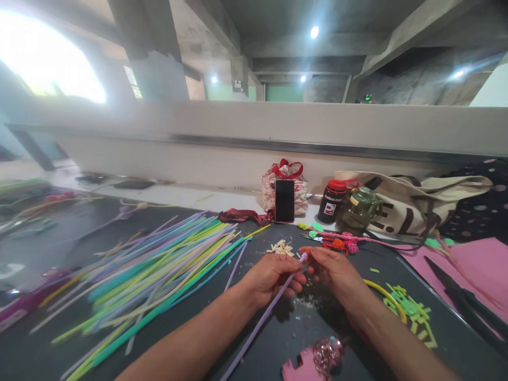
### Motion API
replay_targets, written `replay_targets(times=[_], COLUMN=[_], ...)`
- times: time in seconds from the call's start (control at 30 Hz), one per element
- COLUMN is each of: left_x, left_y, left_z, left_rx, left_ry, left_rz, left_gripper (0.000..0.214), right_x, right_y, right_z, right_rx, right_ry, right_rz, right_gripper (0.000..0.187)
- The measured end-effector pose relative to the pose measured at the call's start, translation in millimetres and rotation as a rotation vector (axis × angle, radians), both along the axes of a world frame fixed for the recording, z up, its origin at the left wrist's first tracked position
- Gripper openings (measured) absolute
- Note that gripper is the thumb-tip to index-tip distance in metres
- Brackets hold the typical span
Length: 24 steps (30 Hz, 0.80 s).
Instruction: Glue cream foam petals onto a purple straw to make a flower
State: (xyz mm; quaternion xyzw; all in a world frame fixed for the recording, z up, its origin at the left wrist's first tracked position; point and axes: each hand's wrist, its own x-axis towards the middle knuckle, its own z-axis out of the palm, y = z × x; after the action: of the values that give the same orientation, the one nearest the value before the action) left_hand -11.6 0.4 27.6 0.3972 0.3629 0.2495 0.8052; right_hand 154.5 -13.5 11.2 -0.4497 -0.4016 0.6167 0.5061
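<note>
Pinching a lilac straw (pixel 265 312), left hand (pixel 270 278) and right hand (pixel 335 272) hide its tip.

Long, thin lilac straw (pixel 260 320), slanting from lower centre up to the right over dark table. Upper tip pinched between left hand (pixel 270 278) and right hand (pixel 333 270), fingers closed around it; lower end free.

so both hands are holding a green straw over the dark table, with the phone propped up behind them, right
Not quite: the straw is pale purple, not green, as the head view shows. The rest holds: the left hand and the right hand both grip it near its top end over the dark table, and the phone stands propped up behind them.
</note>
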Motion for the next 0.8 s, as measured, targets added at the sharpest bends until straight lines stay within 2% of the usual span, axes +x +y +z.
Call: replay_targets(times=[0.4, 0.8], left_x=[2.4, 2.0], left_y=[-1.6, -3.5], left_z=[-4.0, -1.6], left_rx=[0.019, 0.038], left_ry=[0.014, 0.055], left_rz=[-0.002, -0.023], left_gripper=[0.016, 0.013], right_x=[-4.0, -5.0], right_y=[-2.6, -2.2], right_z=[-2.9, -4.8], right_rx=[0.014, 0.000], right_ry=[0.014, -0.003], right_rz=[0.007, 0.017], right_gripper=[0.029, 0.029])
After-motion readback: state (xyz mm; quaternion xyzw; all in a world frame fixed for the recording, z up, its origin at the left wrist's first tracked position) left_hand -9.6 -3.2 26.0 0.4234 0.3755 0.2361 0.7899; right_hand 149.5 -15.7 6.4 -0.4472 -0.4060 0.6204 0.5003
